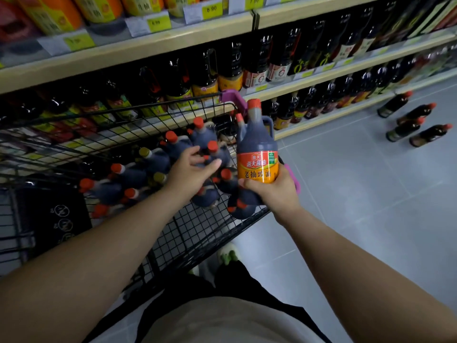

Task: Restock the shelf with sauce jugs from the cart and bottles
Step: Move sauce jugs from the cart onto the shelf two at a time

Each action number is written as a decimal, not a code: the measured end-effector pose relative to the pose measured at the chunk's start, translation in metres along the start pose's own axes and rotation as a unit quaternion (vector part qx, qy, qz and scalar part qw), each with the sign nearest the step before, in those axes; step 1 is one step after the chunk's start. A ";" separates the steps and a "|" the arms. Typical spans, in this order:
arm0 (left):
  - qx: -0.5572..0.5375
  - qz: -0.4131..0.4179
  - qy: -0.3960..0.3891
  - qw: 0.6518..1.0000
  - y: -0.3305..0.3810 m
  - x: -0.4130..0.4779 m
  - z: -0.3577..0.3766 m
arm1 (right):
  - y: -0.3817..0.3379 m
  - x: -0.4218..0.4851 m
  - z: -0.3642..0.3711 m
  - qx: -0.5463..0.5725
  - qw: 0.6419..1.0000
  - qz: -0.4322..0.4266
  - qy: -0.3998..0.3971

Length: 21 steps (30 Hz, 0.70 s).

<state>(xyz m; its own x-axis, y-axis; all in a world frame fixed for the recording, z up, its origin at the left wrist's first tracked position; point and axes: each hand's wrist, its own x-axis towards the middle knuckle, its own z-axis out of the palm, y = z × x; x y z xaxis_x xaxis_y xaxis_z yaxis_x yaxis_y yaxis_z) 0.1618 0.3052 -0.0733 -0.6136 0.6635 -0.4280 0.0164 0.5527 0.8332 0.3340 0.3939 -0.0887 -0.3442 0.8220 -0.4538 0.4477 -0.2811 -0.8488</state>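
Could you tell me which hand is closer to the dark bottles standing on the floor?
Right. The right hand, gripping an orange-labelled jug, is at the edge of the cart toward the floor bottles; the left hand reaches over jugs inside it, farther away.

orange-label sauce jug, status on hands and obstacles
Right hand grips dark red-capped orange-label sauce jug, upright by black wire cart. Left hand open over red-capped jugs in cart. Dark bottles on grey floor ahead.

Dark jug (257, 147), orange label, red cap; black cart (158, 115)
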 end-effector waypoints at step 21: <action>-0.051 -0.103 0.066 0.991 -0.189 0.055 0.072 | 0.036 0.018 0.051 -0.057 0.986 -0.011 0.157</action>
<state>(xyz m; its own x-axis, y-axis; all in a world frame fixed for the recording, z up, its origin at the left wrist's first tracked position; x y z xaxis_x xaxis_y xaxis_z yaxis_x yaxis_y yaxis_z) 0.1817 0.2741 -0.2793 -0.6942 0.4665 -0.5482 -0.1951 0.6111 0.7671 0.3018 0.3736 -0.1411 -0.0910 0.9450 -0.3142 0.5381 -0.2188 -0.8140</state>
